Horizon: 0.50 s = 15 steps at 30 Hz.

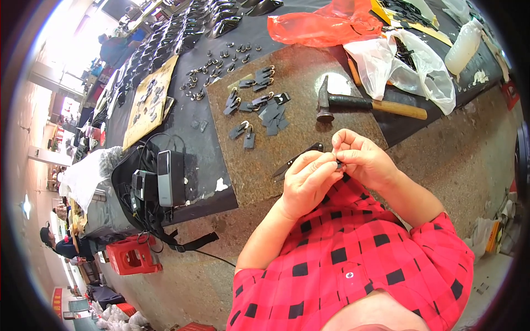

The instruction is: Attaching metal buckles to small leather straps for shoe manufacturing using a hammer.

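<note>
Close to my body, over the near edge of a brown board point(243, 179), my two hands meet. My left hand point(309, 185) and my right hand point(365, 160) are both pinched around a small dark piece point(339, 164), mostly hidden by the fingers. Just beyond my left hand lies a dark slim tool point(295, 163), partly covered, whose kind I cannot make out. A hammer point(353, 103) with a black and wooden handle rests farther off. On the board are loose black strips point(271, 116) and several black tabs with metal rings point(249, 138).
Small dark metal-ringed pieces point(215, 66) lie on the black table beside yellowish cardboard point(148, 105). A grey power bank point(171, 177) and a black bag with cables point(141, 160) sit left. Red point(326, 25) and white point(375, 60) plastic bags and a white bottle point(462, 48) occupy the far right.
</note>
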Each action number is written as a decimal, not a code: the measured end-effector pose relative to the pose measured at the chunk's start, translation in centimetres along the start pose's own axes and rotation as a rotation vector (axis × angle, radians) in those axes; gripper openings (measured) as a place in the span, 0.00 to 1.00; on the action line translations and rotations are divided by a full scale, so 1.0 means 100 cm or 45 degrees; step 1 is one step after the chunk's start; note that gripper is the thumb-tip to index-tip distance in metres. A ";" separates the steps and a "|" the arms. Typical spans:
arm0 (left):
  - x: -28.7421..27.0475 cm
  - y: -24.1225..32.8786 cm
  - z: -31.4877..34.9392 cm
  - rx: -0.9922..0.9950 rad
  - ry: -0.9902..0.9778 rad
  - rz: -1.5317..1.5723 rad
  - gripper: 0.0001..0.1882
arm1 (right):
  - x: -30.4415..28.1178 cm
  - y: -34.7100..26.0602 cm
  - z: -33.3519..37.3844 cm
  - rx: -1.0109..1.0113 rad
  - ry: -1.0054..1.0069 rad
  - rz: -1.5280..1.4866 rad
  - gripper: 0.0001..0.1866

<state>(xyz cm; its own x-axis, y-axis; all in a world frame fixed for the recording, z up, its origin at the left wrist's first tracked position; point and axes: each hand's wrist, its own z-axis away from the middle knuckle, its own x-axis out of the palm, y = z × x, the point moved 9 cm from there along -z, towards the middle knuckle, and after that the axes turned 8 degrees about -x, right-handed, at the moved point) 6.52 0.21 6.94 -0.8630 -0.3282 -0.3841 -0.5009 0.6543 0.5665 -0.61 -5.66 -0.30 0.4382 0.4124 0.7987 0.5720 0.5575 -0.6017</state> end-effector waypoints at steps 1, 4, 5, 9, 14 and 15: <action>0.001 -0.001 -0.001 -0.014 -0.029 0.006 0.15 | 0.002 -0.001 0.000 -0.014 -0.045 0.013 0.08; -0.001 0.000 -0.005 -0.024 -0.094 0.001 0.16 | 0.004 -0.002 0.003 -0.009 -0.075 -0.010 0.09; 0.000 0.000 -0.006 -0.020 -0.126 -0.013 0.18 | 0.005 -0.002 0.004 -0.011 -0.073 -0.010 0.09; -0.004 0.002 -0.007 -0.001 -0.137 0.015 0.17 | 0.009 -0.004 0.006 -0.037 -0.063 0.109 0.08; -0.004 0.010 -0.012 0.062 -0.256 0.015 0.15 | 0.007 0.004 0.009 0.040 -0.095 -0.010 0.10; -0.002 0.011 -0.012 0.061 -0.313 0.036 0.13 | 0.008 0.007 0.009 0.062 -0.104 -0.021 0.09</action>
<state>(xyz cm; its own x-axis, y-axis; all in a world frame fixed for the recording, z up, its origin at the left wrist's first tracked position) 6.06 0.14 8.54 -0.8319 -0.1375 -0.5376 -0.4680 0.6945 0.5465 -0.53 -4.33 -0.08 0.3696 0.4593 0.8077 0.5434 0.5983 -0.5889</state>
